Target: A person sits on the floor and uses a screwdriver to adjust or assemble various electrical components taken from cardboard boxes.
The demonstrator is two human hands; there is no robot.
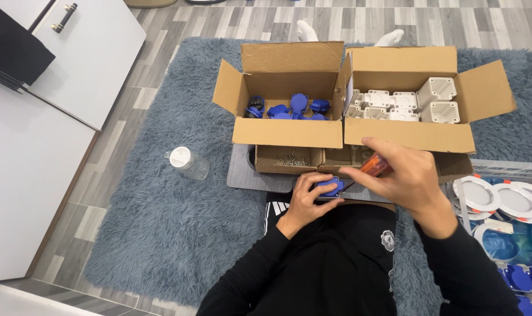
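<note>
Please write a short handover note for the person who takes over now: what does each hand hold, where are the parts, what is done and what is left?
Left hand holds a blue socket part on the grey board.
Right hand grips an orange-handled screwdriver, tip at that part.
Screws lie in the small box.
Left carton holds more blue parts, right carton white housings.
Done: cannot tell. Left: the parts in both cartons.

Frame centre, lower half: left hand [304, 202] closed around a blue socket part [330, 187], held over the lap. Right hand [403, 178] grips an orange-handled screwdriver [374, 165], its tip down at the part. Above, two open cardboard boxes side by side on a grey rug [160, 222]: left box [286, 133] holds blue parts, right box [409, 136] white housings. A clear bottle [187, 164] lies left of the boxes.
</note>
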